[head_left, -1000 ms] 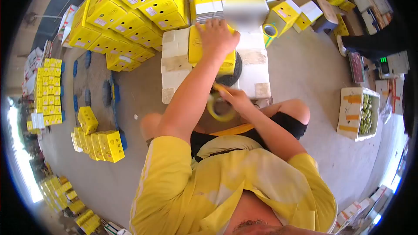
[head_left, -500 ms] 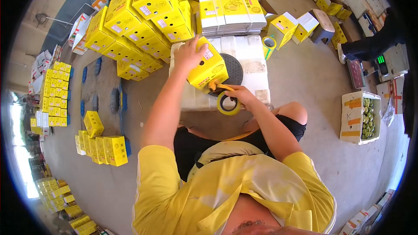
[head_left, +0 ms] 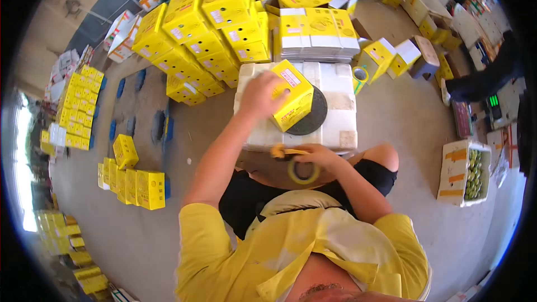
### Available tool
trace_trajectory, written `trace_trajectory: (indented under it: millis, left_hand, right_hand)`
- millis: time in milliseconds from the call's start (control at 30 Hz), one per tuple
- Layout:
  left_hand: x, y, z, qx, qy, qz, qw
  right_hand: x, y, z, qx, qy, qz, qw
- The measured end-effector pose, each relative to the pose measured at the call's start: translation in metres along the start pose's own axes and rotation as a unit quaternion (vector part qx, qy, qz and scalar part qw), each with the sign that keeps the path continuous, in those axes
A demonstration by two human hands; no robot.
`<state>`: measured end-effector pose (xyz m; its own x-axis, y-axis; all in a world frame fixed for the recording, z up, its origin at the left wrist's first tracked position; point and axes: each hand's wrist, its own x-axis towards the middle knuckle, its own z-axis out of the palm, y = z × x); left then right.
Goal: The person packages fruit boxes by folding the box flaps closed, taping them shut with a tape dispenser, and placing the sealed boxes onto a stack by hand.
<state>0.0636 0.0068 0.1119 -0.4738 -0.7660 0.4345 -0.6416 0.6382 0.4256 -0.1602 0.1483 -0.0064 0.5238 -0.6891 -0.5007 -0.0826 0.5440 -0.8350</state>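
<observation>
A yellow printed carton (head_left: 293, 96) stands on a round black disc (head_left: 318, 116) on top of a white foam box (head_left: 339, 90). My left hand (head_left: 263, 96), slightly blurred, grips the carton at its left side, thumb against the upper part. My right hand (head_left: 320, 157) is closed around a tape dispenser (head_left: 278, 151) with an orange head, held just in front of the foam box and apart from the carton. Its roll of yellowish tape (head_left: 304, 172) hangs below the fingers.
Stacked yellow cartons (head_left: 207, 42) rise at the back left. Behind the foam box lies a pile of flattened cartons (head_left: 319, 31); a tape roll (head_left: 359, 78) stands at its right. A foam crate (head_left: 452, 173) of green fruit is at right. Another person's dark-clothed leg (head_left: 481, 81) shows there.
The tape dispenser in my right hand has come away from the carton, toward my body. The carton has turned and sits more upright, my left hand still on it. The camera view has shifted.
</observation>
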Motion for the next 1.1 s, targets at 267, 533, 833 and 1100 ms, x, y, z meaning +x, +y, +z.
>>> trace_trajectory:
  millis: [267,533,833,1100]
  left_hand:
    - [-0.007,0.031,0.029,0.151,-0.034,-0.095,0.983]
    - [-0.039,-0.008,0.026,0.038,0.044,-0.072,0.996]
    - [0.013,-0.007,0.003,0.099,-0.104,-0.115,0.983]
    - [0.045,-0.022,0.014,0.157,-0.214,0.001,0.964]
  right_hand:
    - [-0.046,0.051,-0.059,0.256,0.197,-0.018,0.946]
    - [-0.029,0.069,-0.062,0.319,0.200,-0.041,0.926]
    - [-0.018,0.070,-0.063,0.373,0.240,-0.061,0.894]
    - [-0.029,0.064,-0.060,0.292,0.237,-0.076,0.923]
